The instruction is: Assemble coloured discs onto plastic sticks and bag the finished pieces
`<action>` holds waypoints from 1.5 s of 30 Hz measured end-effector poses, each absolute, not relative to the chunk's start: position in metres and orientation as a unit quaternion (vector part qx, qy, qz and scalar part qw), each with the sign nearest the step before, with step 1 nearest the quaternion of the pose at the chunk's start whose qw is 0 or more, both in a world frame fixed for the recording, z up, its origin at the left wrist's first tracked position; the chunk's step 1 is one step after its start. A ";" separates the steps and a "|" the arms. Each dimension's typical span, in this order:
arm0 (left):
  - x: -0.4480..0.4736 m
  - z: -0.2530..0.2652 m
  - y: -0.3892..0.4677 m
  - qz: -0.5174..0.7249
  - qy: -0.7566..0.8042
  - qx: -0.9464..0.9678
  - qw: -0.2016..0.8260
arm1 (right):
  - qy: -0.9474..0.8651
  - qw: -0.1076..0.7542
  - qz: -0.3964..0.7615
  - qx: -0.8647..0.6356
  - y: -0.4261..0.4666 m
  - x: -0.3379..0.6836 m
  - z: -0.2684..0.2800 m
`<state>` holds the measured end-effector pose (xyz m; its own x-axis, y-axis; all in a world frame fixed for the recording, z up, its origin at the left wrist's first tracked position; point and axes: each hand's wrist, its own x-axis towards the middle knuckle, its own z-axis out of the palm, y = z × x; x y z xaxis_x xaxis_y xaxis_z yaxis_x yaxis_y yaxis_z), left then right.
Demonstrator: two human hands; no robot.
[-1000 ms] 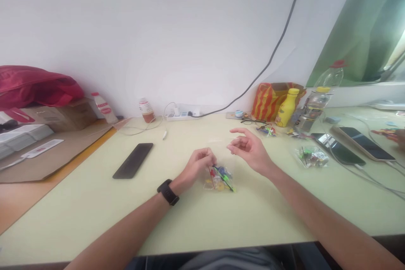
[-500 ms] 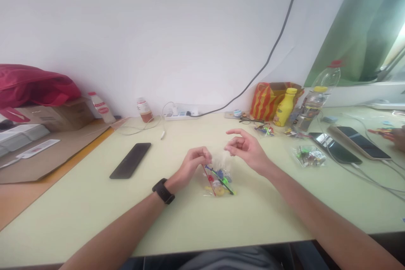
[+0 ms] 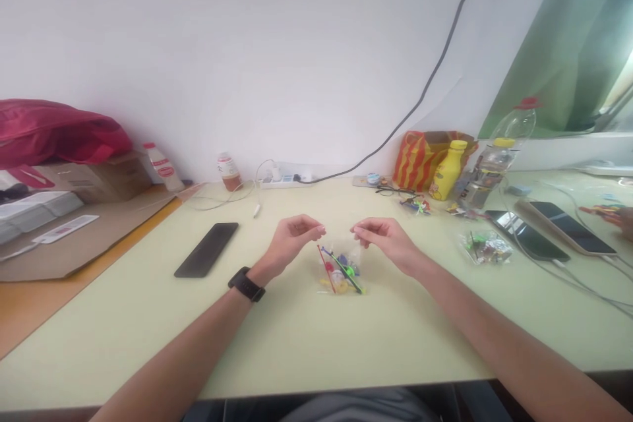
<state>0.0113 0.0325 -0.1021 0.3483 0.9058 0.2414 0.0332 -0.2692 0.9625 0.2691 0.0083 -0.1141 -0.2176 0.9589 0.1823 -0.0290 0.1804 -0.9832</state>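
In front of me a small clear plastic bag (image 3: 341, 273) stands or hangs at the table surface; I cannot tell which. Inside show a red stick, a blue-and-green stick and several small red, blue, green and yellow plastic pieces. My left hand (image 3: 295, 242) pinches with thumb and fingertips at the bag's upper left corner. At the upper right corner my right hand (image 3: 386, 244) pinches the same way. The film between the fingertips is almost invisible. A black watch (image 3: 246, 284) sits on my left wrist.
A dark phone (image 3: 206, 250) lies to the left. On the right are another bag of small parts (image 3: 487, 247), two charging phones with cables, a yellow bottle (image 3: 448, 170), a striped bag (image 3: 413, 161) and clear bottles. A power strip (image 3: 284, 180) lies by the wall. Another person's hand (image 3: 627, 221) shows at the right edge.
My left hand has shifted left and up, away from the bag's contents. The right hand's raised fingers have folded down to a pinch, and the bag's top is spread wider between the hands.
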 end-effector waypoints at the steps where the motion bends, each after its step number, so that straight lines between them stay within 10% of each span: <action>1: 0.010 -0.102 0.033 0.443 0.351 0.660 0.494 | -0.593 0.491 0.509 -0.385 0.008 0.270 -0.114; 45: 0.023 -0.107 0.024 0.408 0.363 0.686 0.480 | -0.657 0.480 0.425 -0.398 0.005 0.262 -0.114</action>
